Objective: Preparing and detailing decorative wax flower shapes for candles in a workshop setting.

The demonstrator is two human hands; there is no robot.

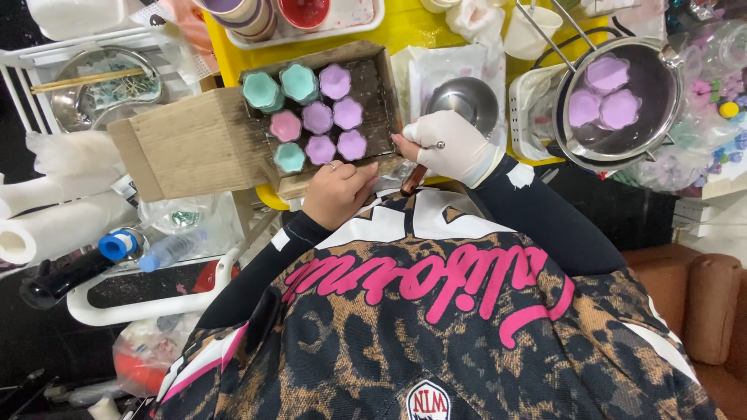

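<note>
Off to my side a metal sieve [622,101] is holding three lilac wax shapes [603,97]. A steel bowl [465,99] is sitting on the yellow table [405,27], paper towel rolls [54,225] are lying nearby, and a water bottle [167,250] is resting beside them.

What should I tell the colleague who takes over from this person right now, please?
Left hand: bare, fingers curled at the near edge of the cardboard box; grip unclear.
Right hand: white-gloved, closed on a brown-handled tool at the box's near right corner.
Done: nine small cups stand filled in the box, in teal, pink and purple.
Left: three purple flower-shaped pieces lie in the metal pan to the right, not in the box.
</note>
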